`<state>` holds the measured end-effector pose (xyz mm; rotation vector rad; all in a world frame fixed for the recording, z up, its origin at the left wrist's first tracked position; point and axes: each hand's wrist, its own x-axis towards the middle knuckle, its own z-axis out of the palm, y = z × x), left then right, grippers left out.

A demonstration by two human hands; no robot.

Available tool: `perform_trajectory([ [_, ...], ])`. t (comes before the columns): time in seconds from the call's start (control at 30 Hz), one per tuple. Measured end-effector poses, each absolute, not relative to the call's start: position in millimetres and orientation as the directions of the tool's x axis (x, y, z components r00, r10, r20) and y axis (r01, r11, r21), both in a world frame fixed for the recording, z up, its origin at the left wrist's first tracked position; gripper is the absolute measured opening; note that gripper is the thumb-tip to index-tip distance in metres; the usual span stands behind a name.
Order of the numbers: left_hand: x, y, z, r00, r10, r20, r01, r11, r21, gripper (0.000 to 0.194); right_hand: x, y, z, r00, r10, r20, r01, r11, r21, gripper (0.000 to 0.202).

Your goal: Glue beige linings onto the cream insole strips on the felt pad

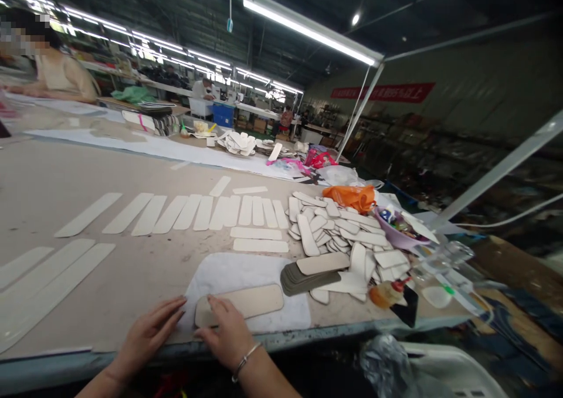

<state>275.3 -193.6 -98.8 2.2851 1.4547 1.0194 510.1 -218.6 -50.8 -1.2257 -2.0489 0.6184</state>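
A beige rounded panel (259, 301) lies flat on a white cloth (229, 266) near the table's front edge. My right hand (226, 330) rests on the panel's left end, thumb and fingers spread over it. Just left of the panel, my left hand (152, 327) is at the cloth's edge with its fingers extended and nothing visible in them. A stack of dark-edged panels (308, 278), topped by a beige one, sits at the cloth's right side.
White strips (176, 213) lie in a row across the table (145, 275). A heap of white pieces (329, 225), an orange bag (349, 197), a purple basin (398, 234) and a glue bottle (387, 294) are at the right. A person (65, 72) sits far left.
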Motion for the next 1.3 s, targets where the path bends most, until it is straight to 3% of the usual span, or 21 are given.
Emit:
perform_trajectory([
  [0.07,276,-186,-88,0.195,0.906,0.375,0.715,-0.393,0.578,0.034,524,-220,-52,-0.363,0.885,0.293,0.61,0.463,-0.643,0.066],
  [0.17,284,-163,-69,0.239,0.924,0.299,0.751,-0.371,0.546,0.035,570,-220,-52,-0.284,0.935,0.213,0.775,0.355,-0.523,0.066],
  [0.3,313,-112,-52,0.398,0.884,0.244,0.807,-0.464,0.365,0.036,621,-221,-60,-0.136,0.987,0.089,0.9,0.161,-0.405,0.068],
  [0.4,344,-69,-45,0.485,0.849,0.211,0.8,-0.528,0.286,0.031,627,-224,-67,-0.111,0.99,0.091,0.907,0.139,-0.397,0.059],
  [0.77,401,17,-57,0.699,0.715,-0.004,0.713,-0.697,0.077,0.022,621,-245,-91,0.0,0.929,0.369,0.717,0.258,-0.648,0.035],
  [0.97,402,13,-54,0.743,0.669,0.029,0.669,-0.743,0.0,0.023,625,-240,-86,0.063,0.933,0.355,0.616,0.243,-0.749,0.029],
  [1.17,403,-6,-19,0.74,0.657,0.141,0.67,-0.739,-0.072,0.033,629,-233,-87,0.196,0.928,0.318,0.467,0.197,-0.862,0.025],
  [1.3,397,-35,19,0.766,0.623,0.161,0.635,-0.772,-0.035,0.027,631,-222,-101,0.441,0.882,0.164,0.201,0.081,-0.976,0.04],
])
